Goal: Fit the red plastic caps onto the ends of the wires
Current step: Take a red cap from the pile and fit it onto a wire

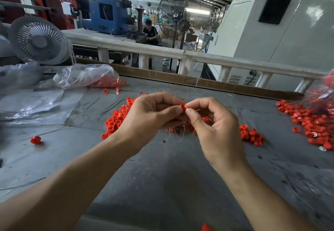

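Left hand (151,115) and right hand (215,122) both pinch one red cap (182,107) above the worktop (171,176), likely mid-fit; next needs pushing it fully onto a wire end

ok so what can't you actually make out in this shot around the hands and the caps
- Head view: whether a wire sits inside the red cap; fingertips of the left hand and right hand cover it.
- Wire bundle: mostly hidden behind both hands.
- Capped pile at the right edge: blurred, cut off.
- Bag contents: hazy through plastic.
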### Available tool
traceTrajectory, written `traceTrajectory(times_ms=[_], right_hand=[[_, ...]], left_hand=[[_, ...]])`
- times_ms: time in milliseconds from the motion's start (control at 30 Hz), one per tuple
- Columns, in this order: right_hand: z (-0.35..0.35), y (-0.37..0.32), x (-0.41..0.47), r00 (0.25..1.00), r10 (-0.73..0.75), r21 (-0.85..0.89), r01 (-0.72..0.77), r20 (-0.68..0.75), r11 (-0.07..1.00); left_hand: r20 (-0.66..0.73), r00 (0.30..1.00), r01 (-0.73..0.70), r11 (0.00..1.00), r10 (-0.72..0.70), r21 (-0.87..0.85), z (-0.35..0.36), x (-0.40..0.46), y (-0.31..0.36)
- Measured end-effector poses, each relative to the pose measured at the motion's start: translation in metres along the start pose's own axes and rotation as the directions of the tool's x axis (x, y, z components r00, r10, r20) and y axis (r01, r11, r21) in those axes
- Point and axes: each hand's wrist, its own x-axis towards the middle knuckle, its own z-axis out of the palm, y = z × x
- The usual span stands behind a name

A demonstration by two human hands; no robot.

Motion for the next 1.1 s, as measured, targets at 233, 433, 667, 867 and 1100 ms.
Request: traceTrajectory(times_ms=[233,433,667,867,1100], right_hand=[[0.0000,-0.0034,0.0005,1.000,0.001,-0.022,0.000,0.012,1.000],[-0.0002,-0.0049,0.0005,1.000,0.009,-0.023,-0.009,0.005,1.000],[-0.0005,-0.0067,0.0003,1.000,0.004,-0.055,-0.005,-0.003,0.998],[-0.0019,-0.0093,0.0018,0.995,-0.093,-0.125,0.090,-0.020,0.988],[-0.0017,-0.0096,0.0010,0.997,-0.076,-0.112,0.073,-0.019,0.991]], left_hand=[[0.017,1.000,0.004,1.000,-0.004,0.031,-0.0012,-0.0002,-0.0016],[0.027,1.000,0.002,0.999,-0.003,0.050,-0.0012,-0.0007,-0.0007],[0.023,1.000,-0.010,0.997,0.008,0.073,-0.0004,-0.0013,-0.0008],[0.030,1.000,-0.011,0.999,0.010,0.042,-0.0003,-0.0013,-0.0011],[0.031,0.999,0.028,1.000,-0.028,0.004,-0.0001,-0.0022,-0.0012]])
